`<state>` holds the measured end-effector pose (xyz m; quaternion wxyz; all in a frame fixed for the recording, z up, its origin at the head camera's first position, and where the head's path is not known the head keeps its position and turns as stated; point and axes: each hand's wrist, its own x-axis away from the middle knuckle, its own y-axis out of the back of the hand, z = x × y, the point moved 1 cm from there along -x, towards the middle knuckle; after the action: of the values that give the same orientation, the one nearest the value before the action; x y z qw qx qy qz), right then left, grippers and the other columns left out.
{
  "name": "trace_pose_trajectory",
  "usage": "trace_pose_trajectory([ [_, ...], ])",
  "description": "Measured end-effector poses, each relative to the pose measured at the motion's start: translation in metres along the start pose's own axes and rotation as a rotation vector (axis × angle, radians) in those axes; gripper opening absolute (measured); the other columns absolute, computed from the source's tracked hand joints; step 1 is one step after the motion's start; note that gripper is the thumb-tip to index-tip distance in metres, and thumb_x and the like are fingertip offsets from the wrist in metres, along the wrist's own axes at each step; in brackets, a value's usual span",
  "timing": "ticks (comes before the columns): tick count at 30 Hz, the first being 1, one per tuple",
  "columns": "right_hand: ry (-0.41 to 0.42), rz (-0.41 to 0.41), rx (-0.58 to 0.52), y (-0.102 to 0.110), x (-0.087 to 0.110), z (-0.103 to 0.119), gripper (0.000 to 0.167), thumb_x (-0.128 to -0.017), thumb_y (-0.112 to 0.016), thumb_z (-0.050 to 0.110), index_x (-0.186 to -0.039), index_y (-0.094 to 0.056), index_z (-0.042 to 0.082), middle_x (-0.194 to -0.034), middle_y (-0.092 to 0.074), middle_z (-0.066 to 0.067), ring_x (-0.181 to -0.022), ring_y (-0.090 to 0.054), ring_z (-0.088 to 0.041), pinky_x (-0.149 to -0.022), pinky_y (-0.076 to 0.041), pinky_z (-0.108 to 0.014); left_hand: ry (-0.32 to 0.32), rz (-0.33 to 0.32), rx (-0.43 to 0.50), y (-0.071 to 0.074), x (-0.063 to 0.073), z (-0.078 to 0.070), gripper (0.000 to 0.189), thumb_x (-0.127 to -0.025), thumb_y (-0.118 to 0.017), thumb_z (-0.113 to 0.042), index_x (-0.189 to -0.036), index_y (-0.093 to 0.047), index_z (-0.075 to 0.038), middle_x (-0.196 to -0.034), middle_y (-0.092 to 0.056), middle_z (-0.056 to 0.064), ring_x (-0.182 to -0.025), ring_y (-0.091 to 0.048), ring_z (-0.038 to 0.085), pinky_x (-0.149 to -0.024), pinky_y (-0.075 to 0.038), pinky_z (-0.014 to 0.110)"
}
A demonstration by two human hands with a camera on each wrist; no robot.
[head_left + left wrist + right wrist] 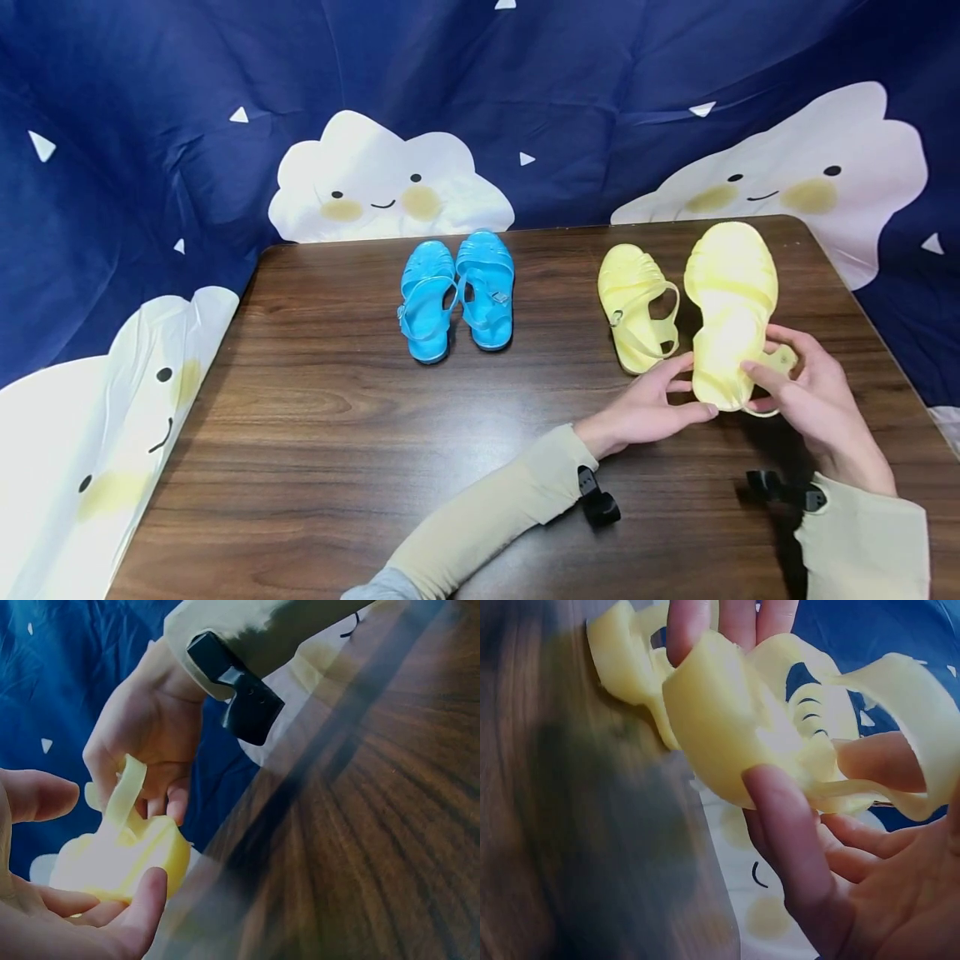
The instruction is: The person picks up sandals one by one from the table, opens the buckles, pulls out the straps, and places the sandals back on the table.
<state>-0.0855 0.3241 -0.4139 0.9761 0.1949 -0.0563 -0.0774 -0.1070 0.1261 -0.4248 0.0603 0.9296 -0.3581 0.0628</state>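
Both hands hold a pale yellow jelly sandal [731,312] at the right side of the table, its toe pointing away. At the heel, my left hand [648,407] has its thumb in front and its other fingers behind. My right hand [817,396] grips the right side near the heel, thumb against the sandal. The loose ankle strap [907,712] curves out beside the right palm in the right wrist view. Just left of the held sandal, its yellow mate [628,304] lies on the table, sole down, with its strap looped.
A pair of blue jelly sandals, the left one [427,300] and the right one [486,287], stands at the back middle of the brown wooden table [315,433]. Behind the table hangs a dark blue cloth [570,75] with smiling clouds. Black camera mounts sit at both wrists.
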Motion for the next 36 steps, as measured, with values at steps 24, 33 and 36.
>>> trace_pose_trajectory([
  [24, -0.193, 0.104, 0.098, 0.001, -0.02, -0.029, 0.055, -0.098, -0.05, 0.016, -0.141, -0.031, -0.012, -0.091, -0.054, 0.008, -0.069, -0.063, -0.003, -0.06, -0.059, -0.032, 0.162, -0.019, 0.025, -0.017, -0.018, 0.022, 0.069, -0.089, -0.068, -0.018, -0.148, -0.035, -0.03, -0.146, -0.041, -0.018, -0.126, -0.049, 0.002, -0.095, -0.042, 0.016],
  [33, -0.22, 0.112, 0.074, 0.003, -0.035, -0.041, 0.061, -0.1, -0.046, 0.018, -0.145, -0.022, -0.015, -0.116, -0.048, -0.019, -0.072, -0.062, 0.0, -0.066, -0.059, -0.031, 0.165, -0.089, 0.017, -0.02, -0.022, 0.021, 0.071, -0.087, -0.069, -0.021, -0.149, -0.034, -0.017, -0.152, -0.037, -0.009, -0.134, -0.042, 0.005, -0.105, -0.036, 0.016],
  [36, -0.241, 0.065, -0.002, 0.008, -0.046, -0.062, 0.069, -0.098, -0.053, 0.026, -0.148, -0.022, -0.01, -0.113, -0.052, -0.005, -0.076, -0.063, 0.003, -0.069, -0.059, -0.032, 0.138, -0.108, 0.031, -0.021, -0.025, 0.021, 0.071, -0.087, -0.069, -0.019, -0.149, -0.034, -0.015, -0.153, -0.037, -0.007, -0.136, -0.04, 0.006, -0.108, -0.034, 0.017],
])
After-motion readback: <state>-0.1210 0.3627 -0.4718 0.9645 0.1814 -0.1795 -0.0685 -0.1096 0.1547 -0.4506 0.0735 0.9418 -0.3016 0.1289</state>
